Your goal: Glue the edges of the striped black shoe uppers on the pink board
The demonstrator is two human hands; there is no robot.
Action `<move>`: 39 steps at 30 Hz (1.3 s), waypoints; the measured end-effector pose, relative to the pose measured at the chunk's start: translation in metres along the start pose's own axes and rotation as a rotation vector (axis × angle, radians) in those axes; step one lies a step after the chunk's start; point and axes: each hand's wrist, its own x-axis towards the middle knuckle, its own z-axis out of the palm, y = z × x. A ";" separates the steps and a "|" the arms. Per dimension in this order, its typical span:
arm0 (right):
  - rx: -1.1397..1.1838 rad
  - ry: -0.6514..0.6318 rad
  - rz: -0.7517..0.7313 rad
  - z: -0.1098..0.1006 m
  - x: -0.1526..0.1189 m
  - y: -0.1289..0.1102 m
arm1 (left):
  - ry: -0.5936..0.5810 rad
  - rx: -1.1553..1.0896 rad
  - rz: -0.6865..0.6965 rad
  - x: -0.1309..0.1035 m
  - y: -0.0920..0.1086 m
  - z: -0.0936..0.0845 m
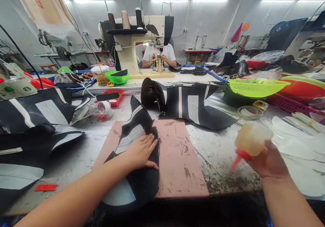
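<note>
Right of the pink board (175, 176), the right hand (274, 162) gripped a bottle (251, 139), nozzle (237, 161) slanting down. On the board, a black piece (144, 183) ran near-to-far under the flat left hand (142, 150).

Near the left edge of the counter (83, 145), a pale casing (19, 93) is carrying the brand name "STARBUCKS" (26, 89) in small dark capitals, with a round green emblem (9, 89) sitting just beside it. Above the counter's far left corner, a hanging cover (49, 12) is showing a red printed mark (38, 1); its characters are appearing too blurred to read.
</note>
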 end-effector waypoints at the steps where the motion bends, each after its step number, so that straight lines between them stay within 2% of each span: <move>1: 0.203 -0.048 0.014 0.011 0.000 -0.009 | 0.012 -0.009 -0.006 0.000 0.000 0.001; 3: 0.561 -0.141 0.055 0.040 0.001 -0.025 | 0.024 -0.018 -0.017 0.002 0.001 0.003; 5: 0.706 -0.209 0.077 0.075 0.006 -0.038 | 0.028 -0.021 -0.015 0.003 0.002 0.004; 9: 0.745 -0.316 0.079 0.132 0.016 -0.062 | 0.014 0.006 -0.004 0.005 0.004 0.004; 14: 0.684 -0.239 -0.027 0.167 0.026 -0.085 | 0.096 -0.013 0.014 0.005 0.004 0.011; 17: 0.626 -0.204 -0.048 0.178 0.030 -0.090 | 0.108 -0.008 0.019 0.005 0.004 0.016; 22: 0.577 -0.227 0.030 0.188 0.034 -0.088 | 0.114 0.012 0.015 0.005 0.005 0.014; 29: 0.577 -0.320 0.119 0.182 0.038 -0.082 | 0.053 0.055 0.014 0.004 0.008 0.007; 32: 0.543 -0.361 0.107 0.178 0.037 -0.084 | 0.058 0.043 0.012 0.004 0.008 0.007; 35: 0.533 -0.287 0.055 0.178 0.033 -0.088 | 0.098 0.015 0.019 0.004 0.007 0.010; 39: 0.545 -0.213 0.055 0.182 0.029 -0.093 | 0.125 0.010 0.022 0.004 0.006 0.014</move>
